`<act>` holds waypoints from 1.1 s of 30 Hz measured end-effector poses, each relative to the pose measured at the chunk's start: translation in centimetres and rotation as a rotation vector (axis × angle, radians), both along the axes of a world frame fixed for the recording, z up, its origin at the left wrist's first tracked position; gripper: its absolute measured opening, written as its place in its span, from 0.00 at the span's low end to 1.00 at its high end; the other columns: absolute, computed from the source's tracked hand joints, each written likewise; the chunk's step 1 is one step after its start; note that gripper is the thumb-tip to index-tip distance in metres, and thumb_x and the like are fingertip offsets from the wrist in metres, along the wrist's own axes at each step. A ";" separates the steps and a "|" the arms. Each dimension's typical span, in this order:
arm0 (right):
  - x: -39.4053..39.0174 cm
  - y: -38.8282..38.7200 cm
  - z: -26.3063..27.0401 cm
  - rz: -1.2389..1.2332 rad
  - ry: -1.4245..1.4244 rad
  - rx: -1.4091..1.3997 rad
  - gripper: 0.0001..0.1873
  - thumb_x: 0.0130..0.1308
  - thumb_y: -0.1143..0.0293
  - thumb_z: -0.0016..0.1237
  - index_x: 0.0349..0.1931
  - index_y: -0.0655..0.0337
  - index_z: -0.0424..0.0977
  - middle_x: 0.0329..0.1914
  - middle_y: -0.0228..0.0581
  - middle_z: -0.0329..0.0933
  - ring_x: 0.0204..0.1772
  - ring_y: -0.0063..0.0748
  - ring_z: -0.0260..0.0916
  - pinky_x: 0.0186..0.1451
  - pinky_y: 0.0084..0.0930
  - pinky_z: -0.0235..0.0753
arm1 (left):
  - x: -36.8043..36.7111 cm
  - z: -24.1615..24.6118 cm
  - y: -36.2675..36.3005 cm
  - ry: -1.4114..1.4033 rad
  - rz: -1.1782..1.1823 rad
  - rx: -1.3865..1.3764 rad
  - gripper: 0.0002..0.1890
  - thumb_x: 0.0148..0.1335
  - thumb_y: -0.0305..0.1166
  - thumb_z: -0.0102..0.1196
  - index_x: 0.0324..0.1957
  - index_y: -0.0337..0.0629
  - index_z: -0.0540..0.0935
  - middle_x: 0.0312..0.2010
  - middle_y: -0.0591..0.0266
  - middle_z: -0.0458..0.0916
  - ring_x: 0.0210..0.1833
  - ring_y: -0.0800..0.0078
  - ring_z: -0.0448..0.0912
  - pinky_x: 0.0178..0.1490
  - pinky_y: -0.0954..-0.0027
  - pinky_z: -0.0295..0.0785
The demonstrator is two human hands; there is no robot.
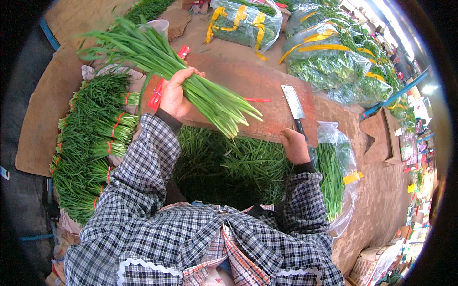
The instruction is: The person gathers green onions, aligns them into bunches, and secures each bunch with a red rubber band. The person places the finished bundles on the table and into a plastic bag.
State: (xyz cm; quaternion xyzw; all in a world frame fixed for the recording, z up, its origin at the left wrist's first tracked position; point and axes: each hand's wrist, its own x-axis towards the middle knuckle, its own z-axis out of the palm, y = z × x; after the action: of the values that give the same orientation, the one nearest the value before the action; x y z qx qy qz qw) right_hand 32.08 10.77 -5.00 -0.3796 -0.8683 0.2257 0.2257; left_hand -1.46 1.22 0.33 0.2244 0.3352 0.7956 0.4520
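Note:
My left hand is wrapped around the stems of a loose bunch of garlic chives, holding it above a reddish-brown wooden board. The leafy tops fan to the upper left, and the pale cut ends point to the lower right. At the board's near edge is my right hand, its fingers curled; whether anything is inside them is hidden. Just beyond it lies a cleaver flat on the board, its black handle reaching close to that hand. Red strips lie on the board, partly behind the left hand.
Bunches tied with red bands are stacked at the left. Loose green leaves fill the space below the board. Chives in a clear plastic bag lie at the right. Large taped bags of greens and a cardboard box stand farther off.

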 end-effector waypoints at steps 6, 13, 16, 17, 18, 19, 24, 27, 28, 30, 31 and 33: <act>-6.2 -4.1 4.1 0.204 0.108 0.296 0.44 0.51 0.60 0.62 0.65 0.71 0.56 0.61 0.61 0.66 0.63 0.55 0.65 0.64 0.40 0.66 | 5.2 0.1 0.1 0.129 0.030 -0.125 0.07 0.59 0.23 0.55 0.39 0.37 0.74 0.32 0.59 0.79 0.35 0.68 0.80 0.37 0.64 0.79; -10.4 -6.5 0.9 0.245 0.359 -0.574 0.57 0.46 0.61 0.65 0.72 0.65 0.41 0.67 0.61 0.60 0.70 0.56 0.59 0.68 0.35 0.62 | 11.2 -0.7 -0.7 0.094 -0.055 -0.232 0.19 0.55 0.20 0.59 0.49 0.37 0.71 0.40 0.64 0.75 0.41 0.72 0.76 0.45 0.68 0.73; -10.4 -7.3 -1.1 0.246 0.672 -0.872 0.45 0.50 0.71 0.61 0.67 0.62 0.52 0.60 0.46 0.68 0.63 0.40 0.66 0.64 0.32 0.67 | 12.4 -0.3 -0.7 0.191 -0.105 -0.204 0.24 0.55 0.21 0.60 0.54 0.38 0.69 0.44 0.63 0.75 0.45 0.72 0.75 0.49 0.68 0.72; -10.4 -7.4 -1.5 0.249 0.771 -1.022 0.42 0.50 0.73 0.61 0.66 0.63 0.54 0.59 0.42 0.69 0.62 0.36 0.67 0.63 0.32 0.68 | 12.5 0.0 -0.7 0.248 -0.165 -0.222 0.25 0.55 0.22 0.60 0.55 0.39 0.69 0.45 0.65 0.74 0.47 0.74 0.74 0.50 0.68 0.72; -10.2 -7.2 -1.5 0.269 0.817 -1.089 0.36 0.52 0.78 0.59 0.63 0.63 0.58 0.55 0.36 0.69 0.59 0.31 0.68 0.62 0.31 0.68 | 12.4 0.3 -0.7 0.304 -0.220 -0.233 0.25 0.56 0.22 0.60 0.57 0.40 0.68 0.46 0.66 0.74 0.48 0.75 0.74 0.50 0.69 0.71; -10.0 -7.2 -1.5 0.268 0.905 -1.151 0.34 0.55 0.80 0.56 0.63 0.62 0.59 0.56 0.37 0.69 0.59 0.32 0.68 0.62 0.32 0.69 | 12.2 0.6 -0.8 0.353 -0.309 -0.179 0.34 0.55 0.25 0.62 0.63 0.38 0.63 0.52 0.62 0.73 0.54 0.71 0.72 0.57 0.67 0.69; -8.4 -5.3 -0.4 0.206 1.125 -1.238 0.25 0.63 0.78 0.49 0.62 0.62 0.62 0.55 0.37 0.71 0.57 0.33 0.71 0.57 0.35 0.75 | 10.5 0.4 -0.5 0.901 -0.189 -0.261 0.54 0.53 0.36 0.69 0.73 0.35 0.44 0.68 0.49 0.58 0.71 0.63 0.58 0.72 0.63 0.53; -8.2 -5.4 -0.4 0.121 1.152 -1.205 0.26 0.60 0.80 0.50 0.60 0.60 0.64 0.52 0.33 0.72 0.54 0.30 0.71 0.56 0.31 0.73 | 12.5 -1.5 -2.4 0.453 -0.580 -0.176 0.60 0.51 0.36 0.71 0.73 0.37 0.37 0.70 0.50 0.54 0.72 0.64 0.54 0.73 0.62 0.49; -8.3 -5.8 -0.6 0.109 1.154 -1.127 0.26 0.60 0.80 0.50 0.59 0.60 0.64 0.51 0.33 0.72 0.54 0.30 0.71 0.56 0.31 0.74 | 12.5 -1.9 -2.8 0.306 -0.628 -0.219 0.63 0.48 0.31 0.72 0.72 0.34 0.34 0.72 0.46 0.48 0.74 0.63 0.51 0.74 0.61 0.48; -8.5 -6.4 -1.0 0.116 1.120 -0.984 0.26 0.58 0.75 0.54 0.58 0.61 0.65 0.49 0.33 0.74 0.51 0.32 0.72 0.54 0.32 0.74 | 12.6 -2.7 -3.5 0.322 -0.634 -0.155 0.62 0.47 0.28 0.72 0.73 0.41 0.37 0.71 0.54 0.53 0.72 0.65 0.54 0.72 0.62 0.51; -8.5 -6.5 -1.3 0.101 1.075 -0.876 0.26 0.58 0.73 0.56 0.57 0.62 0.66 0.48 0.34 0.74 0.51 0.32 0.73 0.54 0.32 0.74 | 12.6 -3.0 -3.7 0.327 -0.643 -0.097 0.62 0.46 0.26 0.73 0.74 0.44 0.38 0.70 0.58 0.55 0.71 0.66 0.56 0.72 0.62 0.53; -8.4 -5.8 -1.5 0.140 0.906 -0.726 0.27 0.56 0.70 0.58 0.56 0.63 0.66 0.48 0.36 0.75 0.51 0.32 0.73 0.54 0.31 0.73 | 12.3 -3.5 -3.7 0.323 -0.713 -0.140 0.56 0.44 0.23 0.72 0.73 0.43 0.48 0.68 0.62 0.60 0.70 0.68 0.59 0.71 0.63 0.54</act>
State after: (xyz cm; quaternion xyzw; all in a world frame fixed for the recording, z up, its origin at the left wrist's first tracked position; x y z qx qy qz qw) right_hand 23.73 5.00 -6.54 -0.2400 -0.5753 0.6630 0.4144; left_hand 10.83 -2.46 -3.15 0.4176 0.3565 0.5185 0.6555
